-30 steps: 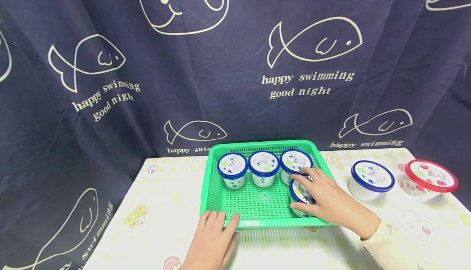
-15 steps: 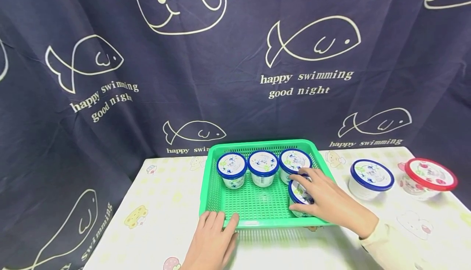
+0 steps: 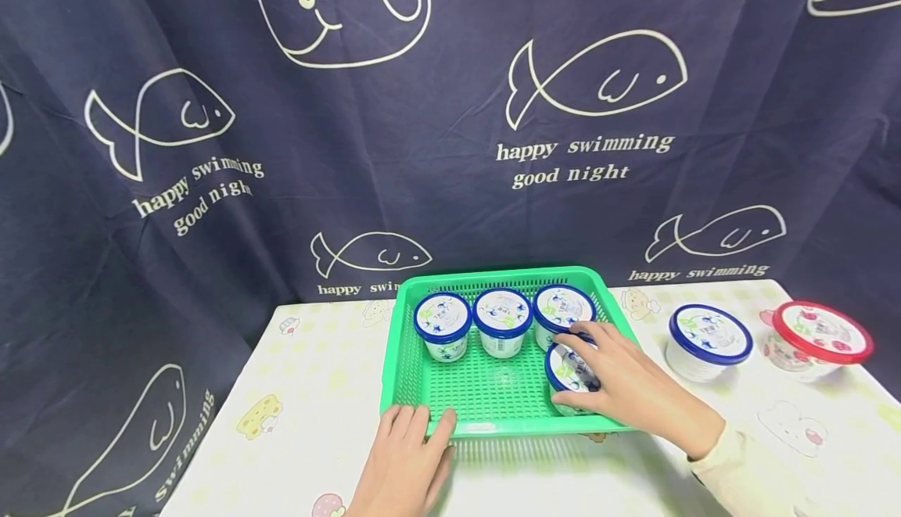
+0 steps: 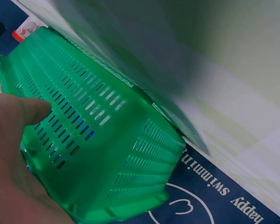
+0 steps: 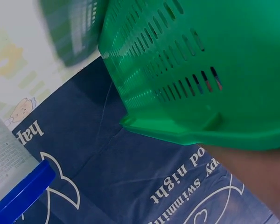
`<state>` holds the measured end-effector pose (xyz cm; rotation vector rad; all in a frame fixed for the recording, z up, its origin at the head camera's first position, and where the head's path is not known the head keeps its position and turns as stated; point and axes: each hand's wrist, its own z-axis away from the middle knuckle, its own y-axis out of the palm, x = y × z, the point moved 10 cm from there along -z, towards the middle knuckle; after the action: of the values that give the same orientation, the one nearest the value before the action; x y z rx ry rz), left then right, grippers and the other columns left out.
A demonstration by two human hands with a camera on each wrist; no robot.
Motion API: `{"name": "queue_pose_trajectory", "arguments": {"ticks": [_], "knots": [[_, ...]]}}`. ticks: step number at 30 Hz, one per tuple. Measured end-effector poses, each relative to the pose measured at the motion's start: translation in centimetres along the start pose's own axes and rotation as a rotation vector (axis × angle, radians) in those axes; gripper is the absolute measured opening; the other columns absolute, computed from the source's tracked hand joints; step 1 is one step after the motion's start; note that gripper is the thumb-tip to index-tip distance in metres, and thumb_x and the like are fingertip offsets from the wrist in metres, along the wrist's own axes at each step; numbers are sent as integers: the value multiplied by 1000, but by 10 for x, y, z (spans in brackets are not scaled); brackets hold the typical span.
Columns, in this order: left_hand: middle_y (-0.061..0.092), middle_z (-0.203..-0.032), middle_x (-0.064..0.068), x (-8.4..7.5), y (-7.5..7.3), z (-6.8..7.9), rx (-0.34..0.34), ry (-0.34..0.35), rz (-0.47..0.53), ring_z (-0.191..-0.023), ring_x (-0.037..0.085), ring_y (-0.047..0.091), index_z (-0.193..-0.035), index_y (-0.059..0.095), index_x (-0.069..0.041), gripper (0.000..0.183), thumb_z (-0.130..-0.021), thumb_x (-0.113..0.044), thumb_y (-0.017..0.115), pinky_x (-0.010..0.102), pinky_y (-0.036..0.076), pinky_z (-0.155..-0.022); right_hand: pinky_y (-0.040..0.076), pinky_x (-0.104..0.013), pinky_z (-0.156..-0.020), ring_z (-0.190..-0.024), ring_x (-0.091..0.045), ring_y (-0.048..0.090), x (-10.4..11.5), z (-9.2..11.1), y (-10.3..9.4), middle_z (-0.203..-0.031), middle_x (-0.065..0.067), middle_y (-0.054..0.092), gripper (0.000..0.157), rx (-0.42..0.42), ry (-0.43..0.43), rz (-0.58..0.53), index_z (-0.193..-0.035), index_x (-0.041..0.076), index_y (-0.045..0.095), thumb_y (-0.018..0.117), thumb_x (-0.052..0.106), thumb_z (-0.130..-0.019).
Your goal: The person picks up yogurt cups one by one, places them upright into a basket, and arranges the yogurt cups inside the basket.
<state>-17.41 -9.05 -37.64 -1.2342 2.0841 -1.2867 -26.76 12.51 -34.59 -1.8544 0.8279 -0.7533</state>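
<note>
My left hand point(image 3: 408, 462) grips the near rim of a green plastic basket point(image 3: 486, 426), and the left wrist view shows its thumb against the basket's outer wall. Inside the basket, at the right front, my right hand point(image 3: 619, 376) holds a round white tub with a blue lid point(image 3: 563, 368), thumb in front and fingers behind. The hand covers part of this tub. Three like tubs stand upright in a row along the basket's back: the left tub point(image 3: 443, 317), the middle tub point(image 3: 503, 314) and the right tub point(image 3: 561, 304). In the right wrist view the basket hides the held tub.
On the table to the right of the basket stand another blue-lidded tub point(image 3: 709, 337) and a red-lidded tub point(image 3: 822, 333). A pale patterned cloth point(image 3: 310, 392) covers the table. A dark blue curtain point(image 3: 422, 149) with fish drawings hangs behind it.
My right hand has shifted the held tub slightly to the left within the basket. My left hand stays at the near rim. The view has drifted a little.
</note>
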Motion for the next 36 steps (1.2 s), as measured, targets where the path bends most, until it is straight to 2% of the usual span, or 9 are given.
{"name": "queue_pose_trajectory", "arguments": {"ticks": [10, 16, 24, 30, 36], "knots": [[48, -84, 3, 0, 0, 0, -16, 6, 20, -77, 22, 43, -117, 51, -18, 37, -83, -33, 51, 41, 33, -78, 35, -50, -88, -114, -23, 41, -2, 5, -7, -124, -7, 46, 66, -42, 12, 44, -124, 22, 52, 54, 65, -73], [49, -84, 3, -2, 0, 0, -26, 12, 26, -77, 22, 43, -117, 51, -18, 36, -85, -34, 49, 41, 33, -78, 32, -51, -89, -116, -26, 39, -11, 7, -19, -125, -9, 46, 55, -87, 19, 59, -123, 19, 52, 54, 53, -81], [48, -84, 2, 0, -2, 1, -35, 9, 7, -77, 22, 44, -116, 51, -19, 36, -83, -34, 51, 41, 33, -78, 30, -52, -89, -117, -30, 37, -33, 12, -41, -127, -11, 43, 52, -150, 61, 36, -121, 18, 53, 61, 46, -79], [48, -84, 3, 0, -3, 0, -33, 11, 34, -76, 22, 43, -116, 52, -18, 34, -86, -33, 45, 41, 33, -76, 29, -54, -84, -115, -35, 38, -48, 18, -57, -124, -15, 45, 53, -211, 81, 30, -119, 17, 54, 69, 39, -73], [48, -84, 4, -1, -5, -1, -42, 13, 42, -76, 23, 42, -116, 52, -17, 34, -88, -34, 41, 41, 33, -75, 26, -59, -85, -114, -40, 35, -66, 23, -67, -127, -19, 41, 60, -234, 117, 19, -127, 18, 49, 69, 38, -74]]}}
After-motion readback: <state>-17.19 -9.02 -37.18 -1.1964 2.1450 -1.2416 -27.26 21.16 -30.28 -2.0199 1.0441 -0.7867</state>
